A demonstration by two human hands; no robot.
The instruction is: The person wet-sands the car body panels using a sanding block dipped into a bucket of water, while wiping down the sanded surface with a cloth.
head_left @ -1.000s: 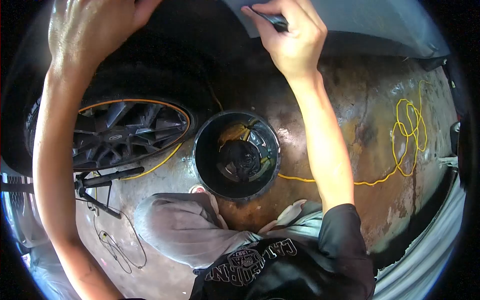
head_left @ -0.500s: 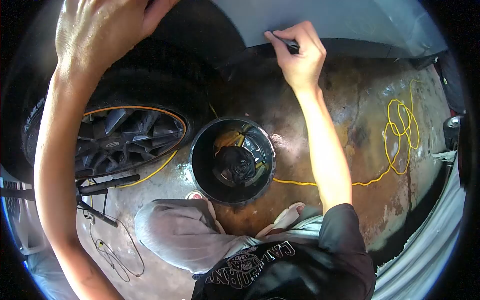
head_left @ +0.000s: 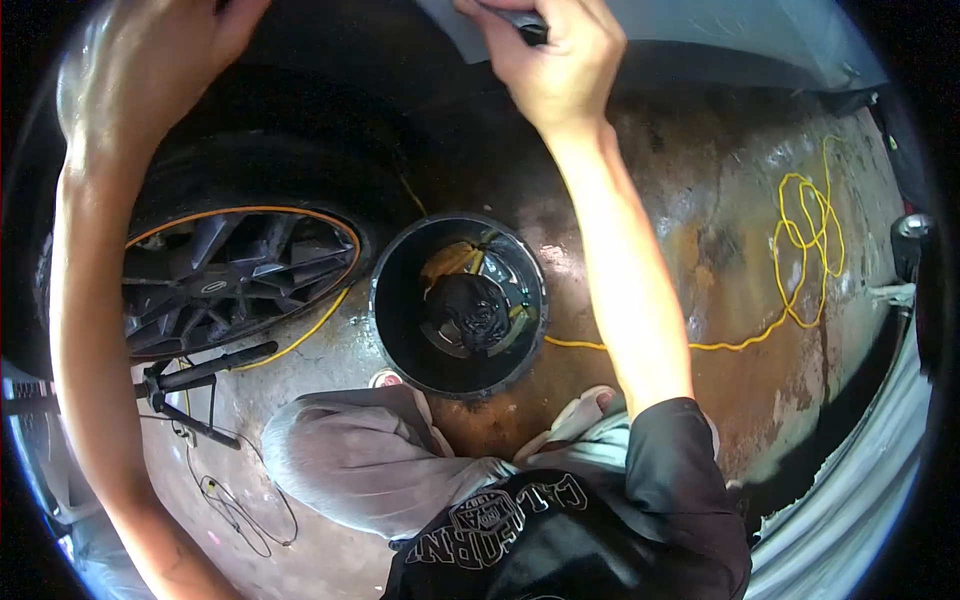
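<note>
Head view: pinching a small dark object (head_left: 528,22) in the right hand (head_left: 560,60), beyond the bucket (head_left: 400,318). Holding the left hand (head_left: 145,65) beyond the bucket's left, showing too little finger to tell any grasp.

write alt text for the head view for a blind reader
A person's right hand grips a small dark object by a grey car panel; the left hand, partly cut off by the frame, is near an orange-ringed wheel. Below, a black bucket and yellow cord rest on wet concrete.
</note>
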